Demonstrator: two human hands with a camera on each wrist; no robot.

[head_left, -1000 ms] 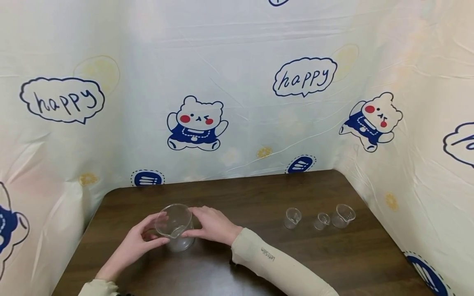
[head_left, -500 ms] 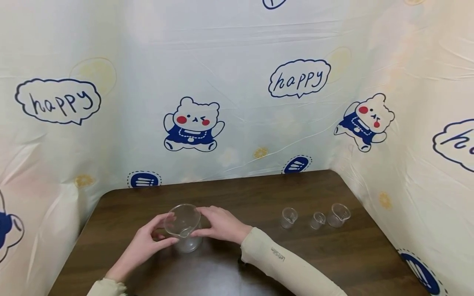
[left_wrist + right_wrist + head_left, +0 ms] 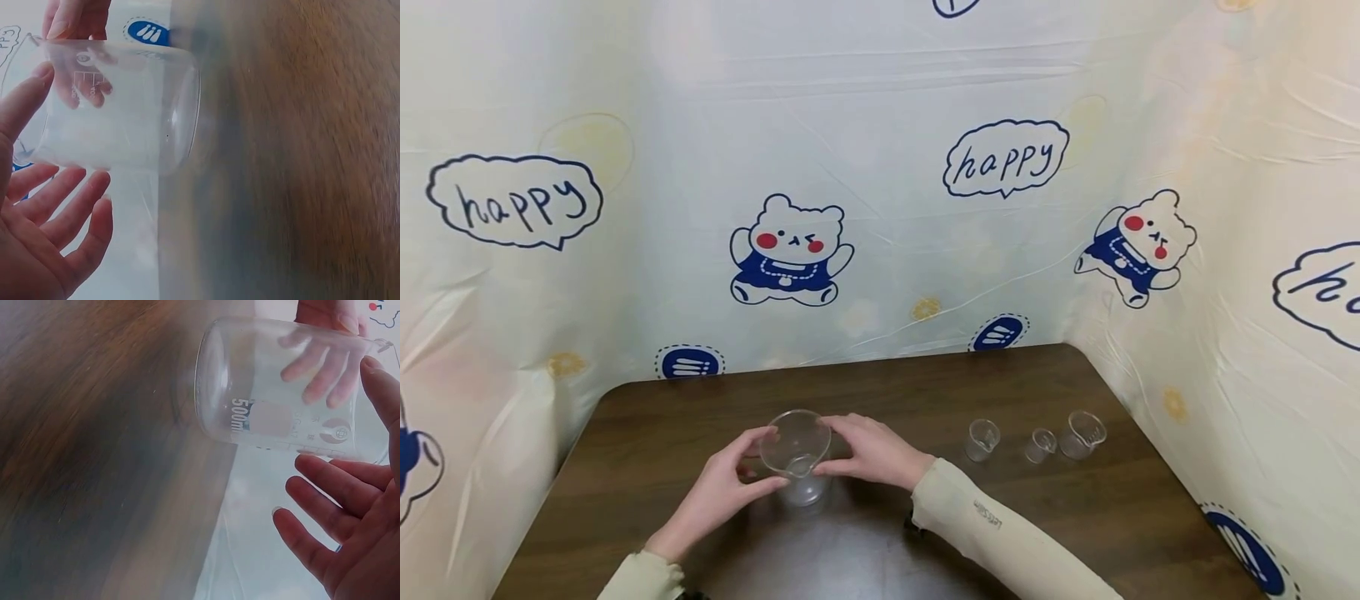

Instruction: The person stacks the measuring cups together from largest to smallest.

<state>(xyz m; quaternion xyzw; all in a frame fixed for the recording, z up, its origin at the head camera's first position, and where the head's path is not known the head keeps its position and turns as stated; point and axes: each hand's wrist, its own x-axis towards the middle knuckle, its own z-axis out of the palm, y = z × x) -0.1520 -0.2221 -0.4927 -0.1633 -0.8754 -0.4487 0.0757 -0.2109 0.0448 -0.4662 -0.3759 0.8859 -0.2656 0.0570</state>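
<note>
A large clear glass beaker (image 3: 805, 487), marked 500 ml in the right wrist view, stands upright between my two hands. My left hand (image 3: 718, 492) grips its left side near the rim, thumb at the front and fingers behind. On the opposite side, my right hand (image 3: 876, 454) holds it the same way. Both wrist views show the beaker's wall (image 3: 131, 125) between thumb and fingers, with the lower fingers spread. Nothing is visible inside the glass (image 3: 281, 394). Whether its base touches the table or hovers just over it, I cannot tell.
Three smaller glass beakers stand toward the right of the brown wooden table (image 3: 887, 392): one on the left (image 3: 982, 442), the smallest one (image 3: 1041, 447) and a wider one (image 3: 1082, 436). A printed curtain (image 3: 880, 208) encloses the table's back and sides.
Both hands have moved to the right together with the large beaker, keeping the same hold. The view has shifted slightly; the three smaller beakers stay in place on the table.
</note>
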